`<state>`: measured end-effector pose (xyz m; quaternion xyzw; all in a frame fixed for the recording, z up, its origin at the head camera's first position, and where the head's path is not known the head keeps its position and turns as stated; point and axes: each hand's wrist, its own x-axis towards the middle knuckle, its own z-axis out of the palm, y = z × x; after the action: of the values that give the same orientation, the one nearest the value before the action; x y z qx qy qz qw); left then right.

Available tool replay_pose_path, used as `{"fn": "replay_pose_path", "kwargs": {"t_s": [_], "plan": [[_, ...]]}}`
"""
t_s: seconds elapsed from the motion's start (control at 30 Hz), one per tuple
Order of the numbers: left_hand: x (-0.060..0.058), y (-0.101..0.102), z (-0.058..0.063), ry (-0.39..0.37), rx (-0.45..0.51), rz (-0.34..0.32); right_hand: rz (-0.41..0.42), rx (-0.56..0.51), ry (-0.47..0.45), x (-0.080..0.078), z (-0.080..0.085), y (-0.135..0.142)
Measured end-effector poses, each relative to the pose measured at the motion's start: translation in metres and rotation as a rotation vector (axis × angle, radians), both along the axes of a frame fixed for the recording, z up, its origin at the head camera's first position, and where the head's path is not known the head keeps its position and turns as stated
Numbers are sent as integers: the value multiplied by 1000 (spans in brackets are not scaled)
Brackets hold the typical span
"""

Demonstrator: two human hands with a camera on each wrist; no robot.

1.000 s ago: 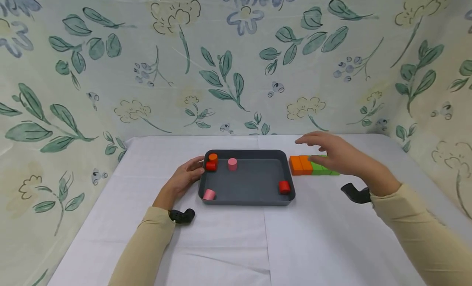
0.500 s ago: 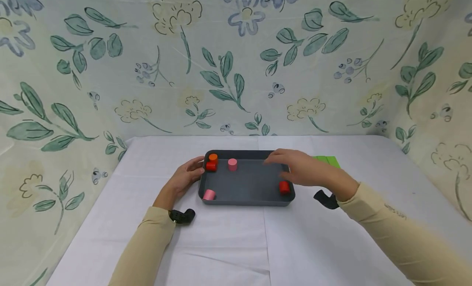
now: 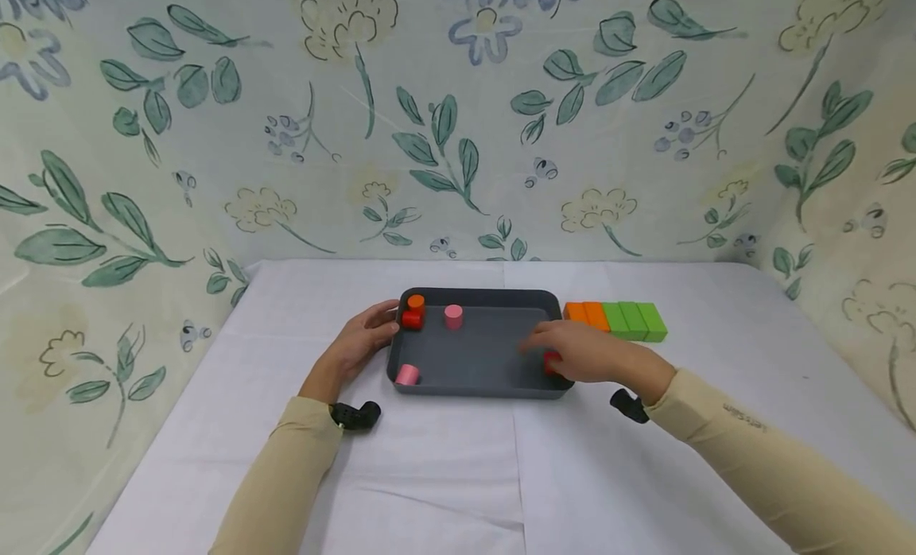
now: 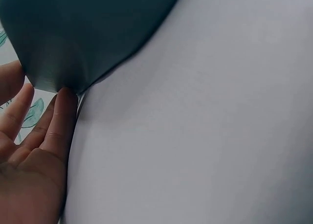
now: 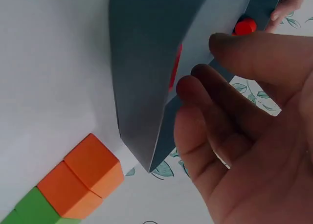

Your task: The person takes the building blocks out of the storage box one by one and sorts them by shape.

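Observation:
A dark grey tray (image 3: 479,393) lies on the white-covered table. My left hand (image 3: 358,340) rests its fairly straight fingertips against the tray's left outer wall, as the left wrist view also shows. Over the tray's right wall hangs my right hand (image 3: 583,353), its fingers loosely bent with nothing between thumb and fingers in the right wrist view. Below that hand is a partly hidden red cylinder (image 3: 549,362). At the tray's left end are an orange cylinder (image 3: 416,301), another red cylinder (image 3: 411,320) and a pink cylinder (image 3: 407,374). A second pink cylinder (image 3: 453,316) stands upright near them.
Right of the tray runs a row of blocks: orange blocks (image 3: 587,314) nearest it, then several green blocks (image 3: 633,322). Behind the table hangs a flowered cloth (image 3: 322,157). Each wrist carries a black device (image 3: 355,416).
My right hand has moved left and down from above the blocks to over the tray's right end near the red cylinder. The left hand stays at the tray's left side.

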<state>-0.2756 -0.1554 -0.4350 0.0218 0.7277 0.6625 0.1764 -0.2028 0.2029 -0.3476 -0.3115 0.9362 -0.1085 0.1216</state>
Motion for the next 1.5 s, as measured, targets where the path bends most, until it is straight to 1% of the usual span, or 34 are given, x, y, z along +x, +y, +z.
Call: {"fn": "replay_pose_path", "kwargs": {"t_s": [0.07, 0.23, 0.3, 0.53, 0.7, 0.8, 0.9, 1.03, 1.1, 1.2, 1.27, 1.33, 1.5], "plan": [[0, 0, 1, -1, -2, -6, -9, 21, -2, -1, -5, 1], [2, 0, 1, -3, -4, 1, -47, 140, -12, -4, -12, 0], [2, 0, 1, -1, -4, 3, -57, 172, -14, -4, -15, -1], [1, 1, 1, -4, -25, 11, -73, 143, -47, -6, -18, 0], [0, 0, 0, -2, -21, 11, -61, 126, -16, -5, -22, 2], [-1, 0, -1, 1, -21, 14, -47, 62, 20, -4, -23, 6], [-1, 1, -1, 1, -19, 14, -76, -71, 47, -1, -23, 16], [0, 2, 1, -10, -25, 14, -158, -278, 90, 5, -16, 36], [1, 2, 3, -6, -24, 11, -206, -351, 137, 9, -13, 49], [1, 1, 5, 3, -26, 9, -289, -384, 228, 15, -12, 71], [1, 1, 5, 8, -23, 11, -351, -369, 260, 19, -12, 84], [1, 1, 5, 6, -24, 12, -400, -363, 264, 24, -13, 98], [2, 4, 3, -8, -25, 18, -475, -402, 237, 36, -13, 125]]}}
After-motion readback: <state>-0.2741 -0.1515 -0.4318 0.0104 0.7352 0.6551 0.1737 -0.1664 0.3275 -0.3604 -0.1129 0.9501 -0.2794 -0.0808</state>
